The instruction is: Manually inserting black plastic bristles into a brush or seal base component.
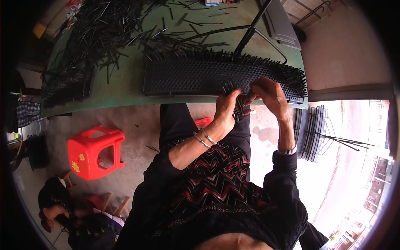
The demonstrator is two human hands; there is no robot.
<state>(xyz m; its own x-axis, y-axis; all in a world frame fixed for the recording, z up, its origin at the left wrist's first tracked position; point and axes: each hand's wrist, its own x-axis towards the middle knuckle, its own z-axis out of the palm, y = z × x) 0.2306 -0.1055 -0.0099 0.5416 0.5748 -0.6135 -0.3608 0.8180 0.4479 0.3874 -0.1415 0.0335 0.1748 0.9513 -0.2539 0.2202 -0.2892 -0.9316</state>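
My left hand (pixel 226 109) is closed round a bundle of thin black sticks (pixel 238 110), whose ends stick out above and below the fingers. Close beside it, my right hand (pixel 271 96) has its fingers bent into a pinch; whatever lies between them is too small to make out. Both hands are at the near edge of a long black perforated board (pixel 179 77), which lies along the front of the green table (pixel 121 89). Black sticks stand upright in rows along the board's far side and right end. Its near and left holes carry none.
A large pile of loose black sticks (pixel 108 25) covers the table's far left. A black metal frame (pixel 250 31) rises behind the board. Grey panels (pixel 281 25) lie at the far right. A red plastic stool (pixel 89 152) is on the floor at left. Another person (pixel 75 212) sits at lower left.
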